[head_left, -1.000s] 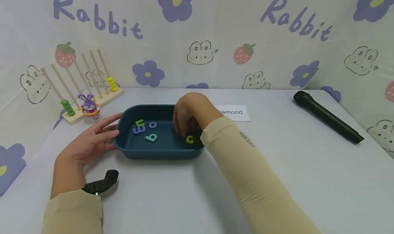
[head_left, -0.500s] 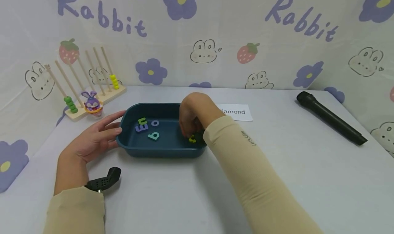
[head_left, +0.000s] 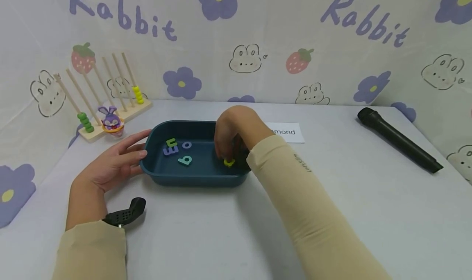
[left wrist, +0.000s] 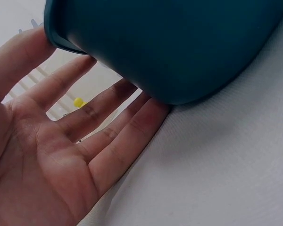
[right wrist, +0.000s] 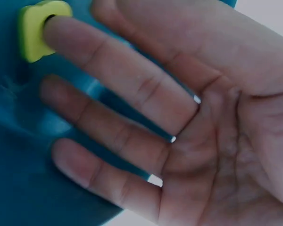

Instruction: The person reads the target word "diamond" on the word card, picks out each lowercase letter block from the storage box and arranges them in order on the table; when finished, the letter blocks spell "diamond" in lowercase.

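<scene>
A dark teal tray stands on the white table and holds several small letters. Toward its left end lie a lime "n", a purple "m", a purple "o" and a turquoise letter with a round loop. My left hand rests straight, spread fingers against the tray's left end, the thumb at the rim. Inside the right end, my right hand reaches down. In the right wrist view, one of its extended fingertips touches a yellow-green letter; the other fingers are loosely extended.
Behind the tray lies a white card reading "...mond", partly covered by the right arm. A wooden peg abacus and a purple rabbit figure stand at the back left. A black microphone lies at the right.
Under my right fingers the yellow-green letter has turned and shifted slightly. My left hand keeps its place at the tray; the whole view has drifted a little.
</scene>
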Demonstrator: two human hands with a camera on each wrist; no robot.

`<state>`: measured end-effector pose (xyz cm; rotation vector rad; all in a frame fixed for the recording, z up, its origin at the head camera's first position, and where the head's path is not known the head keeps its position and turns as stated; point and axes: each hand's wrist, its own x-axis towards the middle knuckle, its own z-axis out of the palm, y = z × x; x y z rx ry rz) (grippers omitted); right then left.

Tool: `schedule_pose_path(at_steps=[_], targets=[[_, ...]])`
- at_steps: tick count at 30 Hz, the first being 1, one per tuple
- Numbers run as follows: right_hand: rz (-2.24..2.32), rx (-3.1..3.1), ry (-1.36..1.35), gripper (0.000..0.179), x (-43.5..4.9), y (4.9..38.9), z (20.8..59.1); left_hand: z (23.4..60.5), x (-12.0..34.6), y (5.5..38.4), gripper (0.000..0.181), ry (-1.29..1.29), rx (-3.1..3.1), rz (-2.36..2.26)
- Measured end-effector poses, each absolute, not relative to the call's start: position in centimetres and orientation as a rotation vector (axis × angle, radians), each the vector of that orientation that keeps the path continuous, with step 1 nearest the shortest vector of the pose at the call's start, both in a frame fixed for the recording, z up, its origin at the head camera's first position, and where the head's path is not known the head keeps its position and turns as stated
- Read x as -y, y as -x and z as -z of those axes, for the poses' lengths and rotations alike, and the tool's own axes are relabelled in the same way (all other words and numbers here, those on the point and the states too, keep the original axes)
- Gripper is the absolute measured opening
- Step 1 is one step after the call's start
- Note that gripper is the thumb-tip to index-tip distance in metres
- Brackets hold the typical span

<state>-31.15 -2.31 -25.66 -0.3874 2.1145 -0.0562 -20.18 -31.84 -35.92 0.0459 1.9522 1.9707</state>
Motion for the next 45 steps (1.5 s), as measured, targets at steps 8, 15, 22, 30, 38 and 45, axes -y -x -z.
schedule_pose_path(at_steps=[8, 15, 22, 30, 38, 45], targets=[[0.194, -2.138, 0.451, 0.028, 2.8, 31.3, 26.0, 36.0, 32.0, 20.4, 0.065, -0.033, -1.962, -1.967], [-0.004, -2.189, 0.481, 0.032, 3.3, 31.5, 26.6, 36.0, 31.7, 20.4, 0.065, -0.025, -1.97, -1.952], [-0.115, -2.198, 0.457, 0.031, 3.3, 31.7, 27.3, 35.9, 31.6, 20.5, 0.065, -0.035, -1.949, -1.962], [-0.085, -2.247, 0.506, 0.026, 3.4, 31.8, 28.2, 35.8, 31.6, 20.4, 0.065, -0.028, -1.942, -1.98], [-0.032, -2.273, 0.543, 0.016, 3.2, 32.2, 28.1, 35.4, 31.6, 20.7, 0.066, -0.053, -1.978, -1.958], [0.151, -2.217, 0.49, 0.017, 3.0, 32.4, 28.4, 35.9, 31.7, 20.5, 0.065, -0.053, -1.99, -1.937]])
